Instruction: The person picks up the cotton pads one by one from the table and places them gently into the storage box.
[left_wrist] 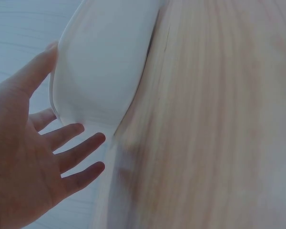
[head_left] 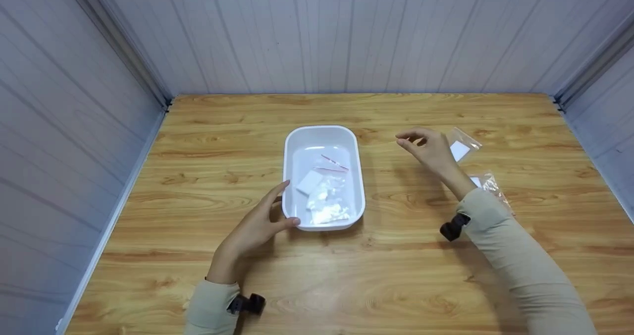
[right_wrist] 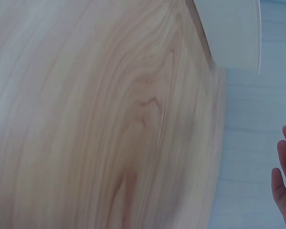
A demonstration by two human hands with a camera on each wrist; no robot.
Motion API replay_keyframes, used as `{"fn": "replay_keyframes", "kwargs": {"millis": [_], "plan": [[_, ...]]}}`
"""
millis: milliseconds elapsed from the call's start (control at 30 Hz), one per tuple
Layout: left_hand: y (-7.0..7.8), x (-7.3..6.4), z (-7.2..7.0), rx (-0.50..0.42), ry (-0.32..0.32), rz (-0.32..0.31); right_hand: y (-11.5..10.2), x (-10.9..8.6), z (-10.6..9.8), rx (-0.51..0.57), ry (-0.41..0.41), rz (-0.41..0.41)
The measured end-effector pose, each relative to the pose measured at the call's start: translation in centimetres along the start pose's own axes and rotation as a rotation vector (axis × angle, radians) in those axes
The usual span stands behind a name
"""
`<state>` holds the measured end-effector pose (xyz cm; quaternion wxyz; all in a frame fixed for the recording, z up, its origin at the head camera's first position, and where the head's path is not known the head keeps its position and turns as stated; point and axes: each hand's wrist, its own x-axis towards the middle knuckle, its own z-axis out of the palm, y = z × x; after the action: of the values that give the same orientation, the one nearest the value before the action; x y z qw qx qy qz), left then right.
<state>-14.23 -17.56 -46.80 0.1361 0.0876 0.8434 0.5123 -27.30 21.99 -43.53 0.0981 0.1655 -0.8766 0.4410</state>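
A white plastic tub [head_left: 324, 144] stands on the wooden table, holding a white square piece [head_left: 311, 182], clear plastic bags [head_left: 329, 203] and red-striped bag edges. My left hand [head_left: 253, 226] touches the tub's near left corner, thumb and forefinger on its rim. In the left wrist view, the other fingers of that hand [left_wrist: 35, 148] are spread beside the tub's wall [left_wrist: 102, 62]. My right hand [head_left: 430, 151] hovers right of the tub, its thumb and fingers loosely bent with nothing visible between them. Only some fingertips [right_wrist: 281, 183] appear in the right wrist view.
Right of my right hand lies a clear zip bag [head_left: 463, 144] with a white piece inside. A second clear bag [head_left: 493, 186], also with something white, is partly hidden by my right forearm. Panelled walls [head_left: 322, 37] border the table at the back and sides.
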Motion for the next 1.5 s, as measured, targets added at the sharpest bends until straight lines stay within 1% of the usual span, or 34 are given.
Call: {"fn": "replay_keyframes", "kwargs": {"millis": [200,433,633,800,933,1067,1133,1333,1500], "plan": [[0.1,0.0,0.0,0.003,0.001,-0.003,1.4,-0.1,-1.0,-0.015,0.013,0.008],[0.1,-0.1,0.0,0.007,0.000,-0.008,3.0,-0.1,-2.2,-0.033,0.013,0.050],[0.1,-0.1,0.0,0.002,0.001,-0.006,4.4,-0.4,-3.3,-0.020,0.015,0.083],[0.2,-0.1,0.0,0.010,0.000,0.007,5.2,-0.7,-4.1,-0.012,0.014,0.138],[0.2,-0.2,0.0,0.001,-0.001,0.014,5.7,-0.8,-4.8,-0.028,0.005,0.192],[0.2,-0.2,0.0,-0.012,-0.001,0.020,6.2,-0.7,-5.5,-0.043,-0.002,0.214],[0.2,-0.2,0.0,-0.009,0.002,0.016,6.5,-0.7,-5.7,-0.047,0.002,0.223],[0.2,-0.1,0.1,-0.006,0.008,0.008,7.2,-0.4,-6.1,-0.045,0.019,0.308],[0.1,-0.1,0.2,-0.004,0.011,0.007,7.6,-0.2,-6.2,-0.053,-0.001,0.323]]}}
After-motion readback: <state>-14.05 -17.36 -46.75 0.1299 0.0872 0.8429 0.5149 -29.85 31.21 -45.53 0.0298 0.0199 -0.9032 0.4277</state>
